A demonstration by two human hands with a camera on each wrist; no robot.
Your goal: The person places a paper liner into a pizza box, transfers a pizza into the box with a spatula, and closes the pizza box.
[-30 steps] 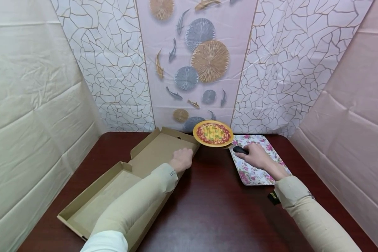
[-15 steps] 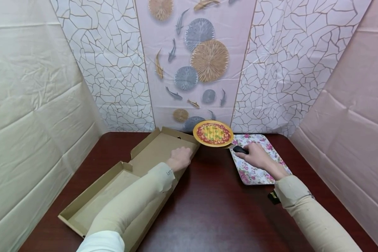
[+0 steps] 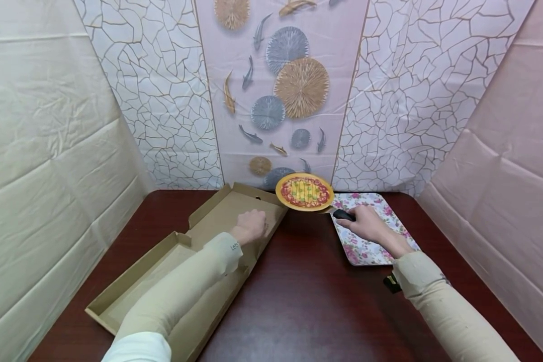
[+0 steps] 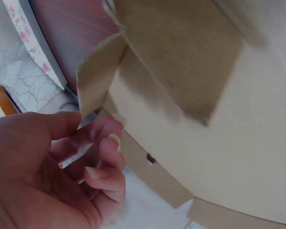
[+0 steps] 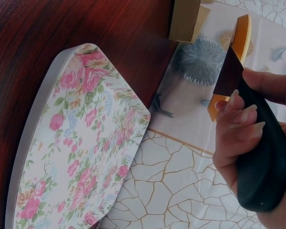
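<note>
My right hand (image 3: pixel 366 223) grips the black handle (image 5: pixel 267 157) of a spatula. A round pizza (image 3: pixel 304 192) with a yellow rim rides on its blade, raised at the back of the table; the right wrist view shows that rim edge-on. To the left lies an opened cardboard pizza box (image 3: pixel 217 211), its lid folded back toward the wall. Over the lid hovers my left hand (image 3: pixel 252 225). In the left wrist view its fingers (image 4: pixel 105 179) curl loosely around nothing, with the thumb overlapping a side flap (image 4: pixel 99 71) of the box.
A white tray (image 3: pixel 366 251) with pink flowers lies on the right side of the dark red table (image 3: pixel 294 301), partly beneath my right hand. Patterned cloth (image 3: pixel 172 100) hangs behind the table, and plain cloth covers both sides.
My left hand has drawn left and slightly back, from the box lid's right edge to over the lid. My right hand and the pizza have shifted only a touch to the left.
</note>
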